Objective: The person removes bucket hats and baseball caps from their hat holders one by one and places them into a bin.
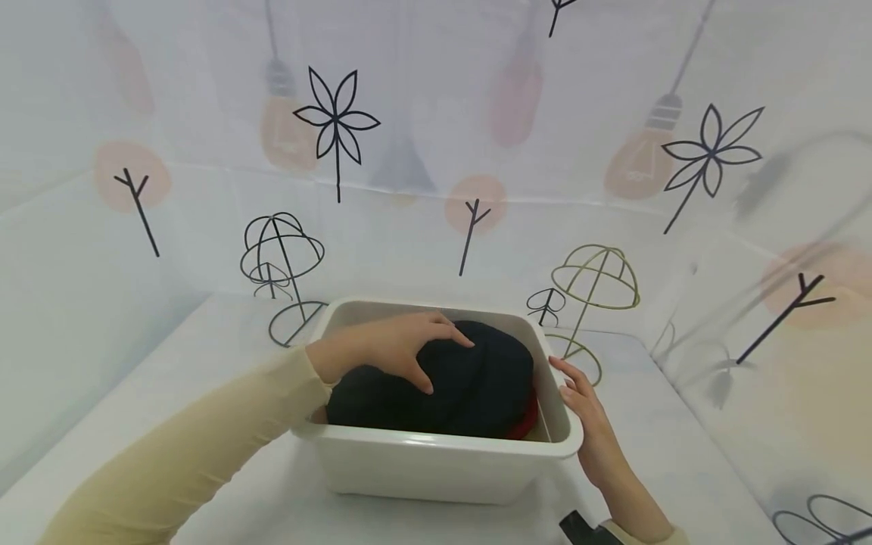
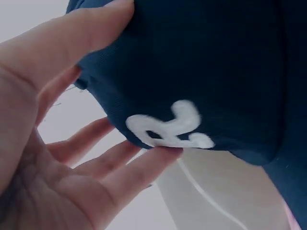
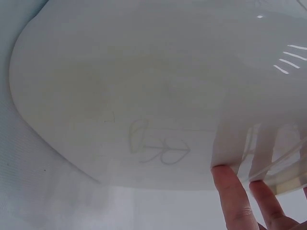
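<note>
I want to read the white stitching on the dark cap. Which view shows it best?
The left wrist view: the white embroidery fills the frame's middle on the dark cap, beside the left hand. The head view shows the cap whole in the tub, without stitching. The right wrist view shows only tub wall.

A white table [image 1: 225, 484] fills the lower frame. At centre sits a white plastic tub [image 1: 436, 462], flat on it. Behind, at centre left, a black wire stand [image 1: 281, 261]; centre right, an olive wire stand [image 1: 591, 291].
</note>
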